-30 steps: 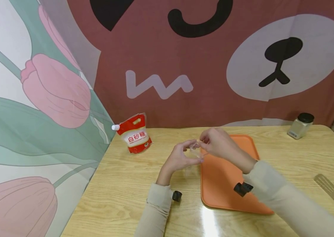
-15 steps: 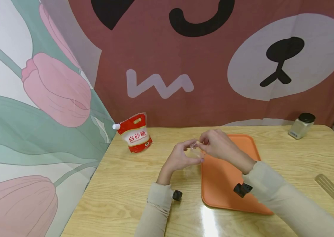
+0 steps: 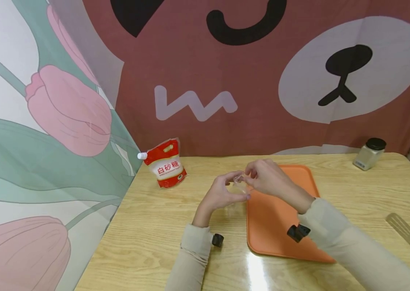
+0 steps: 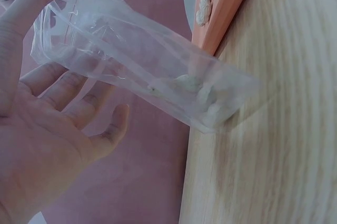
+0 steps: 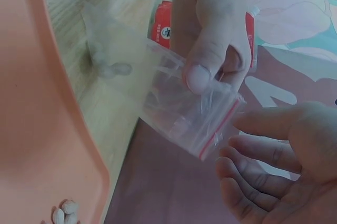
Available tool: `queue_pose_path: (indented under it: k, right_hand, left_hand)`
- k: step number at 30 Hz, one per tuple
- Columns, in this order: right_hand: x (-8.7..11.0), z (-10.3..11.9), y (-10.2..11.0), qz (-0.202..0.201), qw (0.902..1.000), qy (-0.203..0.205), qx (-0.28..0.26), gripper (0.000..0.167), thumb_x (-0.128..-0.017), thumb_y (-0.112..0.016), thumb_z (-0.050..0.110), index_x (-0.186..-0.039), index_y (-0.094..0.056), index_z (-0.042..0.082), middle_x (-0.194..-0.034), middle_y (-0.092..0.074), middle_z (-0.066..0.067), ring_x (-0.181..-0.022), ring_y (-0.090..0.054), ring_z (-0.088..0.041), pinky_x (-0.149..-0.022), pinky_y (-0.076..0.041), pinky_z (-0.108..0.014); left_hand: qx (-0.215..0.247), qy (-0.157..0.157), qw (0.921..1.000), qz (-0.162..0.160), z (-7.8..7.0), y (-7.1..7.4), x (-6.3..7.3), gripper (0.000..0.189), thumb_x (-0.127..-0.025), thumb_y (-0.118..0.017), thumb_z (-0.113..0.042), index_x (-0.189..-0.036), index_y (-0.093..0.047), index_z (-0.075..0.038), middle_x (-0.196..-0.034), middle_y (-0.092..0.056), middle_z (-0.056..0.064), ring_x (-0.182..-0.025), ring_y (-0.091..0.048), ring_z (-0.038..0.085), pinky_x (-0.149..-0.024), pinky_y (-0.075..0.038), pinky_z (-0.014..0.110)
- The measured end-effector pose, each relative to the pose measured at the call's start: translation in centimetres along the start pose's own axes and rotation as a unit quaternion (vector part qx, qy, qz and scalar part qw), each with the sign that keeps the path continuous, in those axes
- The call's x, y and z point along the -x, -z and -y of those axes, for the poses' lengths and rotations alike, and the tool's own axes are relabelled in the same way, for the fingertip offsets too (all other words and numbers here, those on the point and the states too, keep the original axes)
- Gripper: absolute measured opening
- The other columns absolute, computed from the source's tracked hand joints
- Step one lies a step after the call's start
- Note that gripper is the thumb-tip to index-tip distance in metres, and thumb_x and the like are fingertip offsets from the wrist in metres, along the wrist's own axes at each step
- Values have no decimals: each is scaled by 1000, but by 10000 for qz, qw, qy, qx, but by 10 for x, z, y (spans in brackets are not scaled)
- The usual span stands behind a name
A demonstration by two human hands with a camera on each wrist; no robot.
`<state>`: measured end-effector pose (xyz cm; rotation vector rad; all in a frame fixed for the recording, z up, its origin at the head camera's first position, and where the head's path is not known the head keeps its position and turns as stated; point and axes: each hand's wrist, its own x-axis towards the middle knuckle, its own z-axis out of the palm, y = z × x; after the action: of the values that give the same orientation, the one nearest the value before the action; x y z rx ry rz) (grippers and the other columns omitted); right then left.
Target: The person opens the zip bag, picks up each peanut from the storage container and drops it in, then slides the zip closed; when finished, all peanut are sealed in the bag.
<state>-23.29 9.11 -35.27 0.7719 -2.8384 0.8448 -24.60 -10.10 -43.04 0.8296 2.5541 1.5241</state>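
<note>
A clear zip bag point(image 5: 181, 113) with a red line along its mouth slants over the wooden table, several pale oval nuts point(image 4: 202, 95) showing through its bottom. My left hand point(image 3: 221, 192) holds the bag near the mouth, the thumb across one side and the fingers spread behind it in the left wrist view. At the bag's lip is my right hand point(image 3: 267, 178), pinching with thumb and forefinger; its other fingers curve loosely in the right wrist view. An orange tray point(image 3: 274, 230) lies beneath the right forearm, with more pale nuts point(image 5: 66, 212) near its far corner.
A red and white pouch of white sugar point(image 3: 166, 163) stands at the back left. At the back right is a jar with a black lid point(image 3: 369, 154). Two slotted metal turners point(image 3: 404, 228) lie by the right edge. A printed cloth point(image 3: 205, 81) hangs behind the table.
Both hands stay in place at the bag. The right fingertips shift slightly at its lip and the bag's mouth changes shape a little; the other things stand as before.
</note>
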Motion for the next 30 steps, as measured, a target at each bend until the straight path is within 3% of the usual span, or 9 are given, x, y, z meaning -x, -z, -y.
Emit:
queue_pose_path:
  k: [8,14,18,23,30]
  right_hand:
    - [1,-11,8,-45,9984,-378,417,21,-90,-72,12,-105,-73,-3,-88,-69,-11,-63,-60,-16,-58,-51,-35]
    - [4,-44,9,141,9968,-664,413,21,-90,-72,10,-105,-71,-6,-90,-67,-15,-61,-59,-17,-59,-52,-38]
    - [6,-74,1,435,9966,-582,401,16,-87,-71,1,-101,-72,-7,-91,-69,-15,-71,-63,-21,-67,-54,-43]
    - [12,-105,-11,861,9954,-346,221,17,-85,-63,-10,-98,-73,-6,-96,-70,-18,-76,-62,-23,-67,-52,-39]
    - [16,-127,-23,909,9948,-82,448,21,-81,-64,-16,-91,-75,0,-93,-70,-13,-85,-65,-31,-71,-55,-42]
  left_hand:
    - [-17,-23,10000,5,-2,1,-1,75,-78,-87,-31,-142,-55,-9,-131,-62,-6,-120,-54,12,-101,-42,47]
    - [6,8,10000,-39,-1,0,0,73,-77,-88,-31,-141,-57,-16,-129,-62,-6,-116,-55,12,-101,-43,44]
    - [26,8,10000,-27,0,-1,0,72,-78,-87,-31,-142,-56,-19,-130,-61,-5,-116,-55,12,-101,-42,44]
    - [96,-29,9999,28,2,-1,0,72,-79,-86,-31,-143,-55,-20,-132,-60,-5,-119,-54,14,-102,-41,46]
    - [142,1,9999,48,3,0,0,70,-79,-86,-30,-142,-56,-21,-132,-60,-5,-118,-54,12,-102,-40,47]
